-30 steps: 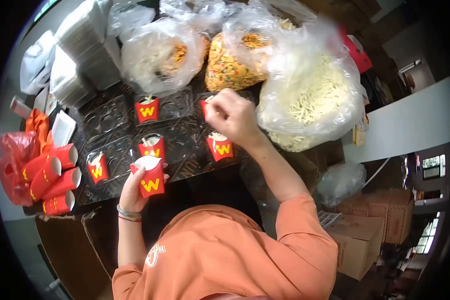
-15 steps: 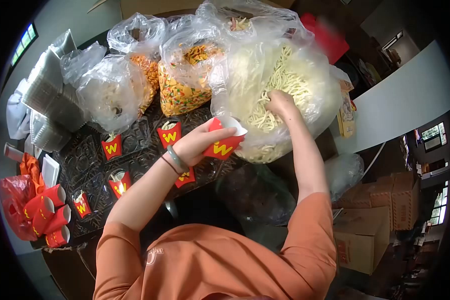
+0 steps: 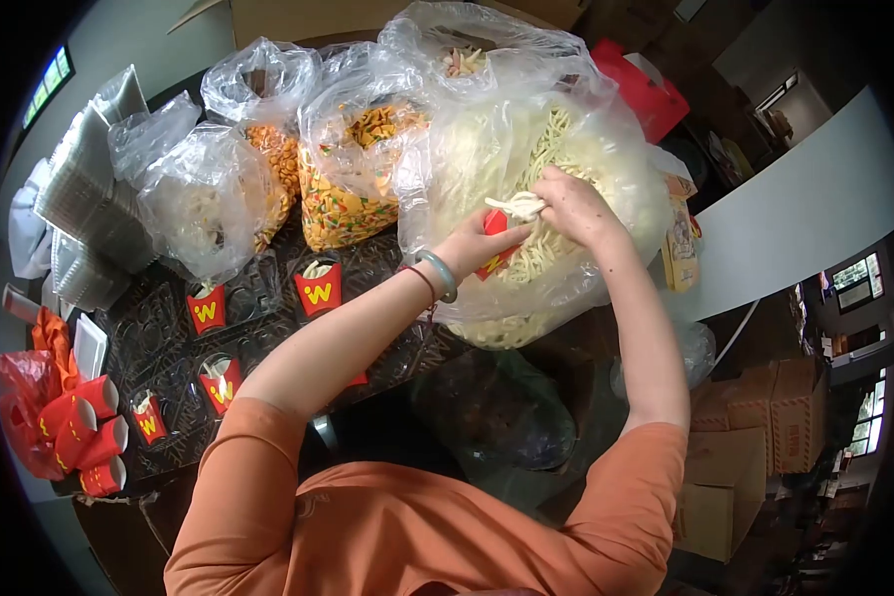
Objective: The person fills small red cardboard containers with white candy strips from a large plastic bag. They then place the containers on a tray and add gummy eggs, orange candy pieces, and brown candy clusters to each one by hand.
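My left hand (image 3: 477, 249) holds a small red carton (image 3: 494, 254) with a yellow W at the mouth of a big clear bag of pale noodle-like sticks (image 3: 546, 199). My right hand (image 3: 578, 207) pinches a clump of those pale sticks (image 3: 518, 206) just over the carton's opening. On the dark table, several more red cartons stand in clear trays, one (image 3: 319, 288) near my left forearm, another (image 3: 207, 309) further left.
Clear bags of orange and mixed snacks (image 3: 353, 189) and a pale bag (image 3: 194, 204) stand behind the trays. Stacked clear lids (image 3: 84, 214) lie far left. Empty red cartons (image 3: 84, 437) pile at the near left. Cardboard boxes (image 3: 755, 437) sit on the floor right.
My left hand has lifted the carton up into the bag's mouth. My right hand has come out of the sticks with a clump and moved over the carton.
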A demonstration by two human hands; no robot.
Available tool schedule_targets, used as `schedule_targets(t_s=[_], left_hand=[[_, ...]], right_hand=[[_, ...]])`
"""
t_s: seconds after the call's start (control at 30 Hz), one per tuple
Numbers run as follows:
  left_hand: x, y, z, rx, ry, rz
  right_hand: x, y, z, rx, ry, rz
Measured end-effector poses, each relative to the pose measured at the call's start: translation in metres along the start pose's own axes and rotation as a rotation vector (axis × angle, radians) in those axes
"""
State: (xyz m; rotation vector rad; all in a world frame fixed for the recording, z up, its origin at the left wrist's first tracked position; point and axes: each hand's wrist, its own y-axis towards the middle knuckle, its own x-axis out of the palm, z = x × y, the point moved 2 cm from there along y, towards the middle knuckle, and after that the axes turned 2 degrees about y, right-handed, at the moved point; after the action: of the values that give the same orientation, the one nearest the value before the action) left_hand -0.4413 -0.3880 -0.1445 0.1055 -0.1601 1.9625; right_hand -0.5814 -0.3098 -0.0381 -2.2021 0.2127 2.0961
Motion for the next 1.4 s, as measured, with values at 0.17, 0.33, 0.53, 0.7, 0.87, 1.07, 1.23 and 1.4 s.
schedule_targets(t_s=[0.17,0.33,0.53,0.7,0.87,1.07,1.23,1.4], left_hand=[[-0.005,-0.003,0.012,0.074,-0.146,-0.048],[-0.009,0.006,-0.002,-0.056,-0.253,-0.157],[-0.004,0.005,-0.001,-0.2,-0.137,-0.282],[-0.017,0.003,0.003,-0.159,-0.214,-0.196],[-0.018,0.003,-0.005,-0.084,-0.327,-0.126],[-0.011,0.008,-0.012,-0.084,-0.339,0.038],[-0.021,0.001,-0.012,-0.085,-0.368,0.097],[-0.019,0.002,-0.019,-0.062,-0.348,0.085]], right_hand=[[0.004,-0.001,-0.005,0.058,0.761,-0.385],[0.005,0.003,-0.006,0.136,0.97,-0.39],[0.022,0.025,-0.003,-0.095,0.909,-0.142],[0.013,0.004,0.004,0.508,0.963,-0.418],[0.027,-0.007,0.004,0.144,0.891,-0.238],[0.03,-0.017,-0.013,0.095,0.977,-0.025],[0.036,-0.029,0.007,0.117,1.171,-0.047],[0.032,-0.035,-0.002,0.168,0.634,0.102]])
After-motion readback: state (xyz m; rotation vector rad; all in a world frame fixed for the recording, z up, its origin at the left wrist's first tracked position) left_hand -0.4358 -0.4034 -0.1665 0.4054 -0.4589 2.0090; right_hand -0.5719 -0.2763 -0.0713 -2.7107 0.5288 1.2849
